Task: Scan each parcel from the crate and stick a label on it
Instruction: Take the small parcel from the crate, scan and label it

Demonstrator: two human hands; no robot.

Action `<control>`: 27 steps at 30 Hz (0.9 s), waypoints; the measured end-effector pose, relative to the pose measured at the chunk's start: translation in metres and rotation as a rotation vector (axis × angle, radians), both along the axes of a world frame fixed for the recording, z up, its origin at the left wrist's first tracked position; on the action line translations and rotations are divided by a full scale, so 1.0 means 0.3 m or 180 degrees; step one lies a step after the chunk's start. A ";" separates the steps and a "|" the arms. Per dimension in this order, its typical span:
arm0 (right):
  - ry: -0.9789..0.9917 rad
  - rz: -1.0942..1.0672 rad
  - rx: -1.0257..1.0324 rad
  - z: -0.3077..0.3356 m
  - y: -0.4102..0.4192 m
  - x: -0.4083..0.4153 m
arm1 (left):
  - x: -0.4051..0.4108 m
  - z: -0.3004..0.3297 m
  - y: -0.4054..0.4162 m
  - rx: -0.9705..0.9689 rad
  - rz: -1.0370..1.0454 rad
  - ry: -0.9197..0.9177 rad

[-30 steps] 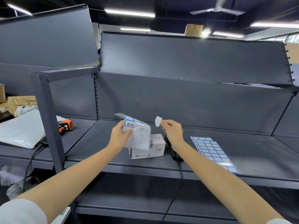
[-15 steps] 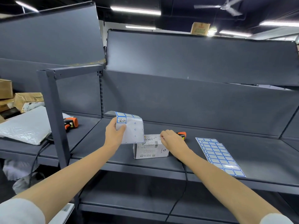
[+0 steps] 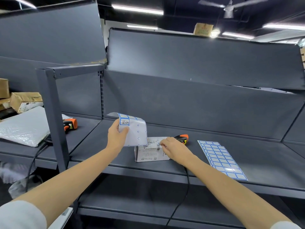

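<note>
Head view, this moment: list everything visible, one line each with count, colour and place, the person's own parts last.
parcel: 1, white box with printed labels, on the shelf centre
label sheet in hand: 1, white with blue-edged labels, mostly peeled, held above the parcel's left end
label sheets: stack, blue-bordered, flat on the shelf, right
scanner: 1, orange and black, behind the right hand
second scanner: 1, orange and black, left bay
poly mailer: 1, white, left bay
brown parcels: several, far left
shelf: dark grey metal
left hand: holds the sheet
right hand: fingertips on the parcel's top
</note>
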State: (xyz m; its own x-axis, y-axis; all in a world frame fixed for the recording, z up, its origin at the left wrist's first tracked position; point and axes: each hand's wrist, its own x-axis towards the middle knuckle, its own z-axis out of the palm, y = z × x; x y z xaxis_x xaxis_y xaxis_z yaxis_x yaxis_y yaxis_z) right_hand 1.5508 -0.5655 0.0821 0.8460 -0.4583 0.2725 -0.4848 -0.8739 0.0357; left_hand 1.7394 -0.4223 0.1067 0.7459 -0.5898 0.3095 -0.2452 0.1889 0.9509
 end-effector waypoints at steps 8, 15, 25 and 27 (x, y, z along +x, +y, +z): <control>-0.0065 0.0086 -0.0114 -0.014 0.025 -0.031 | -0.012 0.010 -0.006 -0.0027 -0.0003 0.0043; -0.2015 -0.0842 0.1862 0.077 -0.014 -0.044 | -0.048 0.046 -0.019 -0.0044 -0.0252 0.0126; -0.3089 -0.0355 0.4131 0.223 -0.014 -0.096 | -0.218 0.073 -0.105 0.0016 -0.1020 -0.0112; -0.3158 -0.0378 0.3994 0.228 -0.030 -0.128 | -0.247 0.064 -0.124 0.0084 -0.1070 -0.0185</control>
State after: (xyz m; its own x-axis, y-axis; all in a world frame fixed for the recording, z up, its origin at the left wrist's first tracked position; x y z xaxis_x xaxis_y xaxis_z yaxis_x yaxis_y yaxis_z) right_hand 1.5124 -0.5746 0.1503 0.5173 -0.8516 0.0848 0.0576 -0.0643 -0.9963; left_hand 1.6654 -0.4595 0.1257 0.4900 -0.8080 0.3271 -0.2273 0.2438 0.9428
